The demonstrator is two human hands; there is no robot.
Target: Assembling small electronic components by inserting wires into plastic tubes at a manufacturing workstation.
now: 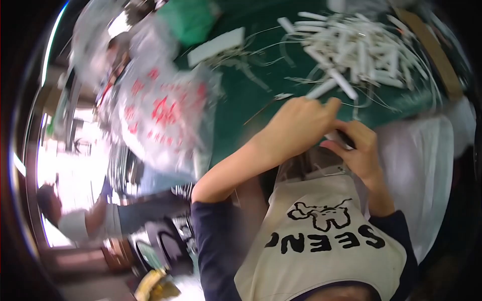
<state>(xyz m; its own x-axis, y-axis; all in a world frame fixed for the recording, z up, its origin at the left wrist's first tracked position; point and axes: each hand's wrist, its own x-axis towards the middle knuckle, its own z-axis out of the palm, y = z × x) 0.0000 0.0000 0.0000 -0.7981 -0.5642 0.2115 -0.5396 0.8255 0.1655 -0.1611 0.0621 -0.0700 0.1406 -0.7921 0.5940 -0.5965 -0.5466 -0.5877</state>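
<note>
My left hand (304,119) reaches across above the table's near edge, its fingers curled closed and touching my right hand. What its fingertips pinch, if anything, is hidden. My right hand (362,146) is closed with thumb and fingers around a small white piece (333,136) with a dark part (345,139) beside it; most of it is covered. Just beyond both hands, a heap of white tube-like pieces (362,52) with thin pale wires lies on the green tabletop (261,57). Left of my left hand lies a thin brownish stick-like thing with a white end (266,106).
A clear plastic bag with red print (163,113) stands at the left, a green bag (188,20) behind it. A white block (218,46) with wires lies near them. Brown board (432,52) edges the right side; white sheeting (416,165) hangs below. Another person (90,215) is farther left.
</note>
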